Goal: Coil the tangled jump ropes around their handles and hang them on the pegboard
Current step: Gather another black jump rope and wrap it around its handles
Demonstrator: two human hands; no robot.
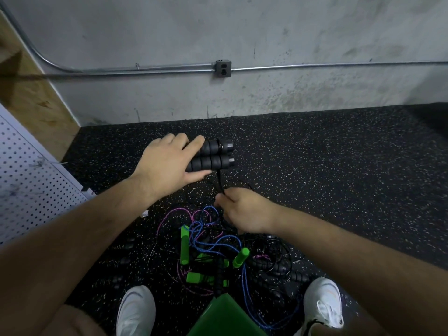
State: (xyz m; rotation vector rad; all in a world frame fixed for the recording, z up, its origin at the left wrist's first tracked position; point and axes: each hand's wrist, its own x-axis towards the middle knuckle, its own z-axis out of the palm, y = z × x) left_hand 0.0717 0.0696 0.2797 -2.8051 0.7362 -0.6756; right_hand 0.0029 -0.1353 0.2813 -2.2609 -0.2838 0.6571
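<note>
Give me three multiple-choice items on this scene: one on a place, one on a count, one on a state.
1. The pegboard stands: A at the left; B at the right; C straight ahead.
2. The left hand holds how many black handles: A one; B two; C three.
3. The right hand is: A open, idle; B pinching the black cord; C curled, holding nothing.
Answers: A, the perforated board fills the left edge; B, two lie side by side in its grip; B, its fingertips nip the cord below the handles.
</note>
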